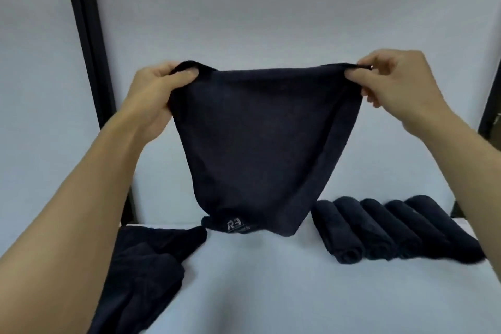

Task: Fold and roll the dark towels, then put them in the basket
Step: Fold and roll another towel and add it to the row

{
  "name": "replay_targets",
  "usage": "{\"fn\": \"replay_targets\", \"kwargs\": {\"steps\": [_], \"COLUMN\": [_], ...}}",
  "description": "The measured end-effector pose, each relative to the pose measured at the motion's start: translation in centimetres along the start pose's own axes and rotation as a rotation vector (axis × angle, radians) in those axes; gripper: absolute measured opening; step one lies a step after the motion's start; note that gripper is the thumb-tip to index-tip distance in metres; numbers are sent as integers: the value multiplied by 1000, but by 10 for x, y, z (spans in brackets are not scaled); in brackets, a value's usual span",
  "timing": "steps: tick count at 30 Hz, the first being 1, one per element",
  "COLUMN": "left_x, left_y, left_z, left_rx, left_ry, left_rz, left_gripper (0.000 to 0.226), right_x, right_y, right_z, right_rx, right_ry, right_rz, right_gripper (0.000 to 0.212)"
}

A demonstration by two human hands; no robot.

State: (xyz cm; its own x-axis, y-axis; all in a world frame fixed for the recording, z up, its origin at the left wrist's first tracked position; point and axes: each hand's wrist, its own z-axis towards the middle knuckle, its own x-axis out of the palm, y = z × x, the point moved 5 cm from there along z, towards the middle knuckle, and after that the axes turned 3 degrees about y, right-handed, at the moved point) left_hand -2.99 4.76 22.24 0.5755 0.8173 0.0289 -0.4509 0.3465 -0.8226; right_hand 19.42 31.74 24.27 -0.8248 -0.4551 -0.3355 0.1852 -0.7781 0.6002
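Hands: two, left hand [154, 92] and right hand [395, 78] | hanging dark towel [260, 138]: one, with one pale label [234, 225] | rolled dark towels [385, 228]: five, in one row | heap of loose dark towels [146, 266]: one heap, number of towels in it cannot be told | table [271, 293]: one

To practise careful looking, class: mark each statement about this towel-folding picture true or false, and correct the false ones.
1. The left hand and the right hand each grip a top corner of the held towel. True.
2. The held towel lies spread flat on the table. False: it hangs from both hands.
3. The rolled towels lie side by side on the table's right. True.
4. The rolled towels sit in a basket. False: they lie on the table, and no basket is in view.
5. A heap of unrolled towels lies on the left. True.
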Motion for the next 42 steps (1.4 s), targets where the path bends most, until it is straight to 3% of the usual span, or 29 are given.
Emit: {"fn": "replay_targets", "kwargs": {"steps": [4,10,15,19,21,24,27,30,32,35,39,42], "left_x": [-9,-19,-34,-33,-20,9,18,9,5,-1,-7,-13], "left_y": [62,142,213,272,303,338,344,332,316,296,273,250], "left_z": [-44,-47,-16,-5,-19,-72,-125,-156,-170,-185,-188,-166], "left_rx": [-168,-341,-426,-500,-511,-546,-507,-445,-425,-443,-247,-241], "left_ry": [22,-122,-280,-330,-207,232,550,697,775,861,843,699], "left_rz": [91,220,471,568,606,779,907,1029,1082,1184,1431,1482], "left_gripper": [10,15,15,22,34,58,74,107,112,97,29,25], "right_x": [20,80,147,209,236,256,246,227,212,188,173,170], "right_y": [-42,-99,-159,-204,-232,-267,-281,-272,-260,-244,-233,-227], "right_z": [-45,-59,-46,-56,-81,-139,-181,-194,-201,-214,-217,-201], "right_rx": [234,488,569,476,503,498,422,359,361,336,121,42], "right_ry": [216,259,313,519,662,857,797,736,825,1014,1060,1032], "right_rz": [-2,139,104,-8,-27,-177,-260,-263,-277,-390,-658,-835], "right_gripper": [12,13,31,61,66,57,51,51,58,65,29,21]}}
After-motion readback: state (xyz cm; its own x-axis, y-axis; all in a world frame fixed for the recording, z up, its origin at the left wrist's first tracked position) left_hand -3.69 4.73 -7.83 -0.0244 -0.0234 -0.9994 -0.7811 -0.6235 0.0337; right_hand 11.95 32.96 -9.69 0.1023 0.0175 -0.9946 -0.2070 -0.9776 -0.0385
